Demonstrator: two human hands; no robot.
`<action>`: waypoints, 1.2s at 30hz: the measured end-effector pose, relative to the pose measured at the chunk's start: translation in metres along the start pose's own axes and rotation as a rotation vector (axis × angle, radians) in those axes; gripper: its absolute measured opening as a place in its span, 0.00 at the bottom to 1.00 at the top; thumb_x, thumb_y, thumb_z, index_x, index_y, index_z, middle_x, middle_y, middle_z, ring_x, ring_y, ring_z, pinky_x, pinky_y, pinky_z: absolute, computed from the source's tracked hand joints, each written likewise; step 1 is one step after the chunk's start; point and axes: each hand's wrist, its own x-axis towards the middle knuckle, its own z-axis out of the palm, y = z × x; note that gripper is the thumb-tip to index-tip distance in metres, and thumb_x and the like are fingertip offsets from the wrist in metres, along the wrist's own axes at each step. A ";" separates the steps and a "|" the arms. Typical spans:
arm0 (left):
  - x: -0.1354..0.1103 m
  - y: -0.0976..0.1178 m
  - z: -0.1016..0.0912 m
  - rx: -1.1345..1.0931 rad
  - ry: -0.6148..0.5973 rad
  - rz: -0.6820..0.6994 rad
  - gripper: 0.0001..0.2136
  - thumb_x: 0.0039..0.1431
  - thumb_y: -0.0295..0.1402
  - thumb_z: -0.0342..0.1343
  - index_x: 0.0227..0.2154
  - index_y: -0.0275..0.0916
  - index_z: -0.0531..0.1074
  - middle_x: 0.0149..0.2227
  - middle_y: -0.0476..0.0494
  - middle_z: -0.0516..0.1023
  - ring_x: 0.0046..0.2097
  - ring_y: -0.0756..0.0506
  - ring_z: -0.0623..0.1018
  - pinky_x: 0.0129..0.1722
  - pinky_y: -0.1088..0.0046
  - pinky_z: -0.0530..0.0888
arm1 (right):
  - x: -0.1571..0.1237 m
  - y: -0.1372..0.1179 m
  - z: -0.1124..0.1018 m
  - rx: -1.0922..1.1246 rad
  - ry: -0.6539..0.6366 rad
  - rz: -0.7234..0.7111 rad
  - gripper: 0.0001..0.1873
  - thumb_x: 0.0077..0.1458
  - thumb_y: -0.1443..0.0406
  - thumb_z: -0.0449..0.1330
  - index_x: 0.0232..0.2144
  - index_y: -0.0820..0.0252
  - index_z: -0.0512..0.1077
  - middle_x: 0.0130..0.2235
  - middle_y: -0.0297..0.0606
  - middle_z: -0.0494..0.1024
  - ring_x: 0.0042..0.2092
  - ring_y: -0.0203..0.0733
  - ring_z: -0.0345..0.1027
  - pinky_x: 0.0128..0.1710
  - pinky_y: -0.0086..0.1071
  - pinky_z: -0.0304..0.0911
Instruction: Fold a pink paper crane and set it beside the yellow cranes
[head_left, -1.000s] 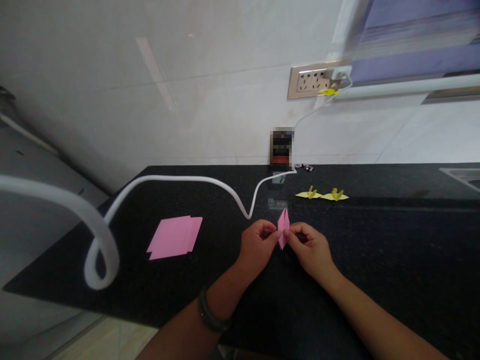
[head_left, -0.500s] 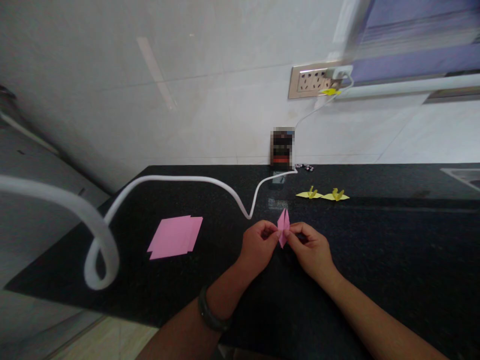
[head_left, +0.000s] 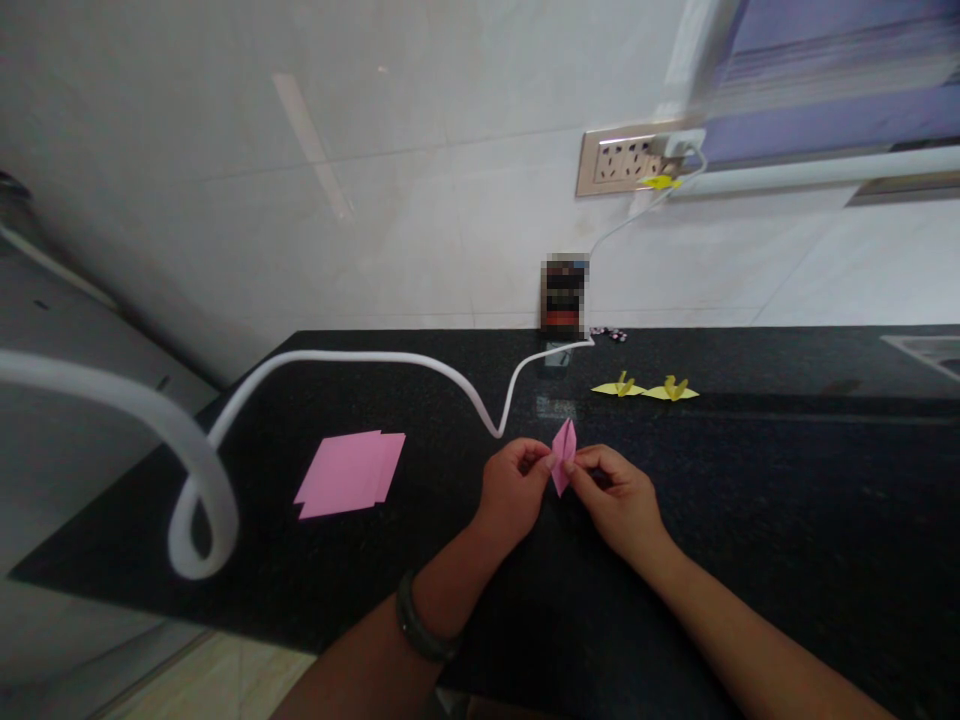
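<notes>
A small folded pink paper piece [head_left: 563, 455] stands upright over the black counter [head_left: 787, 480], pinched from both sides. My left hand [head_left: 514, 492] grips its left edge with curled fingers. My right hand [head_left: 619, 498] pinches its right edge. A dark band sits on my left wrist. A stack of flat pink paper sheets [head_left: 349, 473] lies on the counter to the left of my hands.
Two folded yellow paper figures [head_left: 645, 388] rest behind my hands. A thick white cable [head_left: 196, 470] loops along the counter's left side. A small dark device [head_left: 563, 296] stands against the wall under a socket panel [head_left: 626, 160]. A sink edge shows far right.
The pink piece has tilted slightly and its two upper points have closed together. Both hands stay in nearly the same place.
</notes>
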 end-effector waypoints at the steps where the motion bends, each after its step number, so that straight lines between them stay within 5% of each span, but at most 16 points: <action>1: 0.000 -0.001 0.000 -0.001 -0.005 -0.005 0.07 0.47 0.34 0.51 0.27 0.36 0.69 0.27 0.46 0.72 0.29 0.50 0.70 0.30 0.75 0.66 | 0.000 0.000 0.000 -0.006 0.002 -0.005 0.06 0.49 0.64 0.53 0.24 0.59 0.67 0.27 0.36 0.70 0.29 0.38 0.64 0.28 0.30 0.60; 27: 0.000 -0.003 0.002 -0.033 0.005 0.004 0.04 0.46 0.30 0.52 0.27 0.35 0.66 0.26 0.48 0.70 0.27 0.52 0.70 0.28 0.77 0.67 | -0.001 0.002 0.003 -0.023 0.016 -0.048 0.04 0.48 0.68 0.53 0.23 0.60 0.67 0.27 0.36 0.69 0.29 0.36 0.64 0.28 0.28 0.60; 36: 0.001 -0.004 0.002 -0.043 -0.024 0.022 0.09 0.47 0.28 0.51 0.34 0.37 0.66 0.27 0.48 0.70 0.29 0.52 0.71 0.30 0.76 0.68 | -0.001 0.001 0.002 -0.019 0.015 -0.045 0.05 0.49 0.67 0.53 0.24 0.60 0.68 0.26 0.35 0.69 0.28 0.36 0.64 0.27 0.28 0.60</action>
